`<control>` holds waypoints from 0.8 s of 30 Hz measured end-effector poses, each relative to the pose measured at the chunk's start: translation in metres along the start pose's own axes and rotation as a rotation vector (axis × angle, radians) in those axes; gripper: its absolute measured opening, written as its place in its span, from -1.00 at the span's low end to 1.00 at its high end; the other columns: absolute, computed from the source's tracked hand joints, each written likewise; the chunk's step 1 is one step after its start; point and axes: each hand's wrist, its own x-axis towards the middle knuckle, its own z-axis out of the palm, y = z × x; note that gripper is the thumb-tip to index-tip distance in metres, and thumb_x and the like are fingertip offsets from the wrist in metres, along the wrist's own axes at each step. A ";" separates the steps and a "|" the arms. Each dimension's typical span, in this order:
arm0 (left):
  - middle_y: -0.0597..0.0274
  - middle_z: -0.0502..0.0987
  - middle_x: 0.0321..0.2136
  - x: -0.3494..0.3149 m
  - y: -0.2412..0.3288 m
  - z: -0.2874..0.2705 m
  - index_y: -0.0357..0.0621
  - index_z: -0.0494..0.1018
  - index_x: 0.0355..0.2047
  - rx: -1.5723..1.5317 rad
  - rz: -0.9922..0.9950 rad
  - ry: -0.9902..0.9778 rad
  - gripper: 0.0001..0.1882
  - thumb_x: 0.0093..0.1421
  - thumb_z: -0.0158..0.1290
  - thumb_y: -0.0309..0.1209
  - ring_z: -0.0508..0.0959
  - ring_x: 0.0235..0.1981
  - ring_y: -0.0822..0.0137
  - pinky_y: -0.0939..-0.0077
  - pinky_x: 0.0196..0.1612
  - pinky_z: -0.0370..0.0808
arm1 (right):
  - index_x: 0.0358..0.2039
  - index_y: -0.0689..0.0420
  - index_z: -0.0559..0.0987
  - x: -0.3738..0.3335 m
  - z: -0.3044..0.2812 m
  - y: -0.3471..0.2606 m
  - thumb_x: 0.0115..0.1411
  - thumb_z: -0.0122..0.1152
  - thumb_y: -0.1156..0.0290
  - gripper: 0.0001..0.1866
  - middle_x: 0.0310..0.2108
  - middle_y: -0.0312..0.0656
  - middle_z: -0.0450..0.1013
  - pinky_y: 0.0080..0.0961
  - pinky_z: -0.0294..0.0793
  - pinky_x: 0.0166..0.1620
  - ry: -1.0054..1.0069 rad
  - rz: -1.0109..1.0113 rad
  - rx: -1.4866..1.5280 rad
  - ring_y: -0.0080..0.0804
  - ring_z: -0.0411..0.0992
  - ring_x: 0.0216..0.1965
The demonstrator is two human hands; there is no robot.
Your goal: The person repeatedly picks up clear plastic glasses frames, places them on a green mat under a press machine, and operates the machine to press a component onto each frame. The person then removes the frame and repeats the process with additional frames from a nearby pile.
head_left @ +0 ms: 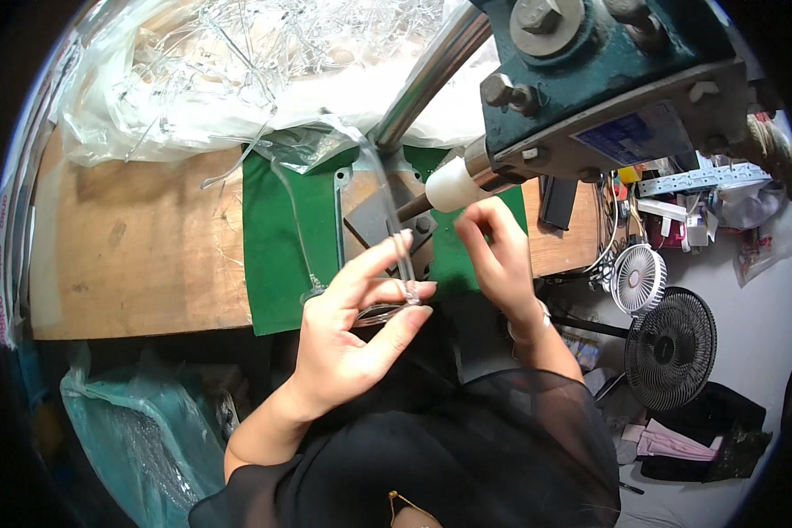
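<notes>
My left hand (pixel 348 339) is closed on a pair of clear-framed eyeglasses (pixel 399 255), thumb and fingers pinching them near a hinge. One see-through temple rises away from the fingers, slightly blurred; another thin temple stretches up on the left over the green mat. To the right, my right hand (pixel 499 251) is raised with thumb and forefinger pinched together; whatever they hold, if anything, is too small to make out. It sits just below the white plastic collar (pixel 453 185) of a bench press (pixel 590 97). Metal plates (pixel 392 220) lie under the press rod, beyond my left fingers.
A green mat (pixel 277 255) covers part of the wooden table (pixel 141 255). Behind it, a large clear plastic bag (pixel 211 79) holds many transparent frames. Fans (pixel 669 348), cables and a dark phone-like object (pixel 557 202) are at the right. A teal plastic-lined container (pixel 141 422) stands lower left.
</notes>
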 end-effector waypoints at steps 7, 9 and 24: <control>0.23 0.50 -0.37 -0.001 0.010 0.000 -0.32 0.25 -0.02 0.035 0.005 -0.055 -0.48 -0.04 0.10 -0.60 0.48 -0.35 0.55 0.68 -0.21 0.38 | -0.51 0.16 0.44 -0.002 0.004 -0.059 -0.11 0.22 0.56 -0.87 -0.51 -0.24 0.37 -0.54 0.33 -0.41 -0.353 -0.552 0.037 -0.35 0.33 -0.49; 0.24 0.50 -0.37 -0.002 0.011 -0.003 -0.32 0.26 -0.02 0.030 -0.008 -0.060 -0.48 -0.04 0.10 -0.60 0.48 -0.37 0.56 0.68 -0.22 0.38 | -0.52 0.16 0.46 0.000 0.006 -0.056 -0.12 0.23 0.55 -0.88 -0.52 -0.24 0.39 -0.55 0.33 -0.42 -0.373 -0.564 0.048 -0.36 0.34 -0.49; 0.18 0.52 -0.45 -0.002 0.005 -0.002 -0.32 0.25 -0.02 0.003 -0.007 -0.067 -0.45 -0.07 0.12 -0.59 0.50 -0.40 0.52 0.68 -0.27 0.41 | -0.52 0.18 0.49 0.004 0.004 -0.054 -0.14 0.26 0.55 -0.87 -0.53 -0.23 0.41 -0.58 0.35 -0.42 -0.403 -0.519 0.130 -0.40 0.37 -0.49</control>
